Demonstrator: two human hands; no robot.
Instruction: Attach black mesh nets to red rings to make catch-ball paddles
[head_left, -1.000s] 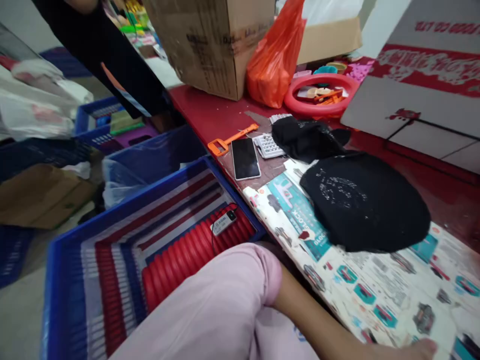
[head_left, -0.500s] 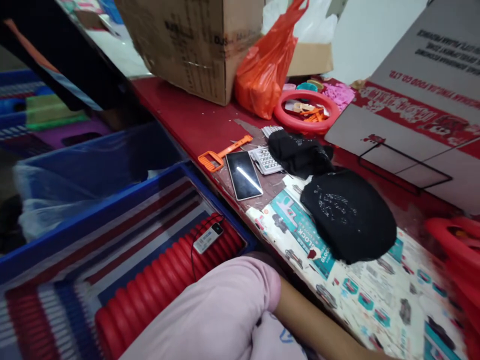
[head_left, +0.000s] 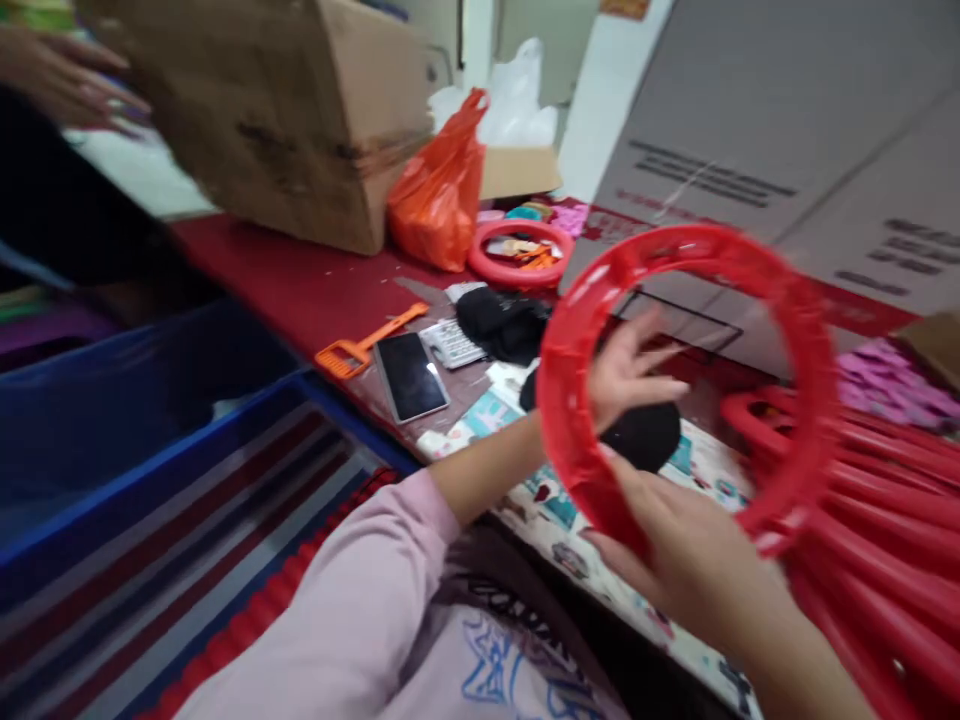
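Observation:
A red plastic ring [head_left: 564,390] is held up over the right part of the table, its ribbed hollow side facing me. My right hand [head_left: 679,540] grips its lower rim, with the thumb to the left. Behind the ring's left rim is my left hand [head_left: 630,375], fingers spread and seen partly through the opening. Whether it touches the ring I cannot tell. Under the hands, a black cloth piece [head_left: 649,435] lies on printed cardboard [head_left: 547,490]. Both the ring and the hands are slightly blurred.
Red rings [head_left: 892,520] are stacked at right, beside a big carton [head_left: 720,130]. On the table lie a phone [head_left: 411,375], a calculator [head_left: 454,343], an orange plastic piece [head_left: 367,343] and an orange bag [head_left: 435,190]. A blue crate [head_left: 292,400] stands left. Another person's hand [head_left: 75,85] shows upper left.
The view has swung to the right. Both my hands have come into view, with a red ring in the right one. Another person's hand now shows at upper left.

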